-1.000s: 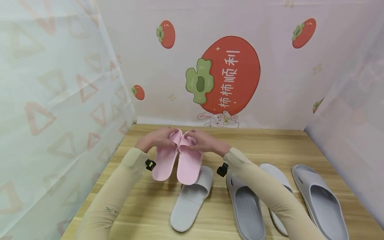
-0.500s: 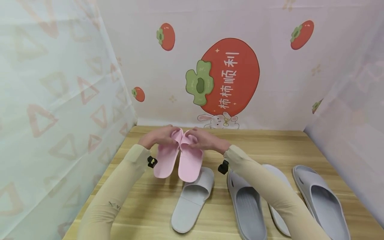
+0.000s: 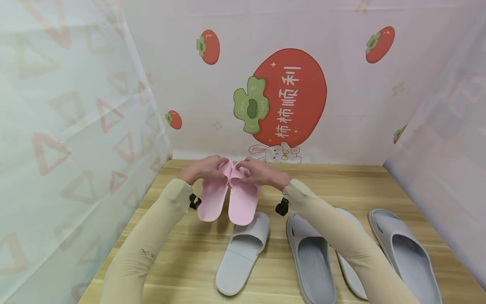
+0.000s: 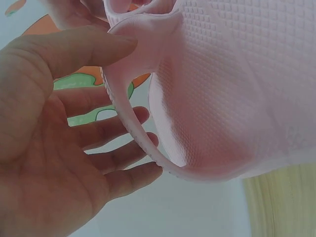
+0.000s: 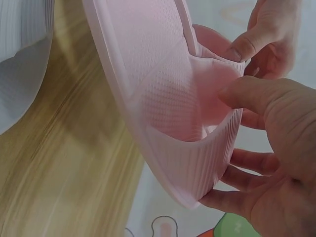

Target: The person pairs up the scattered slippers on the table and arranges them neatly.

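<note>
Two pink slippers are held side by side above the board, heels toward me. My left hand (image 3: 206, 167) pinches the strap of the left pink slipper (image 3: 212, 200); in the left wrist view its thumb lies on the strap and the fingers pass behind. My right hand (image 3: 262, 172) grips the strap of the right pink slipper (image 3: 244, 204) in the same way, thumb on the inner side, fingers along the ribbed outside in the right wrist view. Just below them a light grey slipper (image 3: 237, 264) lies on the wooden board.
To the right lie a darker grey slide (image 3: 313, 266), a pale slipper (image 3: 351, 274) partly hidden by my right sleeve, and another grey slide (image 3: 411, 266). The wooden board (image 3: 182, 261) is bounded by printed cloth walls at the left, back and right.
Both hands have moved the pink slippers slightly away from me and a little to the right, their heels tipping up. The grip looks unchanged; the grey slippers stay where they were.
</note>
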Tool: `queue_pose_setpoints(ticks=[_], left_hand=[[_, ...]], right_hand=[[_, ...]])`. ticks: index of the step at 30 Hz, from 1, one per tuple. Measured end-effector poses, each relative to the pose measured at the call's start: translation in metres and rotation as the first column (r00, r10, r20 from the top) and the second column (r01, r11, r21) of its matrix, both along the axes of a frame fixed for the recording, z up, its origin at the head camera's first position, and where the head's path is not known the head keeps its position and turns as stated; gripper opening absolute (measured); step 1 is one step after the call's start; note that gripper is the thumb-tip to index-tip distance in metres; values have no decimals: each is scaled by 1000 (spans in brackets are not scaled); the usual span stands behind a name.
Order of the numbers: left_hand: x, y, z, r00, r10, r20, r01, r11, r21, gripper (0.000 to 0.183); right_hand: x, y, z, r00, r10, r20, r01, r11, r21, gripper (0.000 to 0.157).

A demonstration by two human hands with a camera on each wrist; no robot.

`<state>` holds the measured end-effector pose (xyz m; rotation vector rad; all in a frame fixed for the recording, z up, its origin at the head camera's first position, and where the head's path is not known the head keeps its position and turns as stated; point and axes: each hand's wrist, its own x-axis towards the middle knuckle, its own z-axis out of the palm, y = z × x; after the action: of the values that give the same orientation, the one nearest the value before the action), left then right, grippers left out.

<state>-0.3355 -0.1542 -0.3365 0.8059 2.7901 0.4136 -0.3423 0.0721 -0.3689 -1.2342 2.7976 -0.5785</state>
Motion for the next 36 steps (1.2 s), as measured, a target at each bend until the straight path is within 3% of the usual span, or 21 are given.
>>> queue_pose_setpoints(ticks=[20,36], left_hand=[[-21,6,-8,1000,12,-10,-11,999,44,70],[-33,13,-18,1000,29,7,-30,995,97,71]], right_hand=[[-18,5,-2,999,0,-48,-1,1000,-15,43],[-31,8,-7,999,-13,-30,13,1000,-20,40]])
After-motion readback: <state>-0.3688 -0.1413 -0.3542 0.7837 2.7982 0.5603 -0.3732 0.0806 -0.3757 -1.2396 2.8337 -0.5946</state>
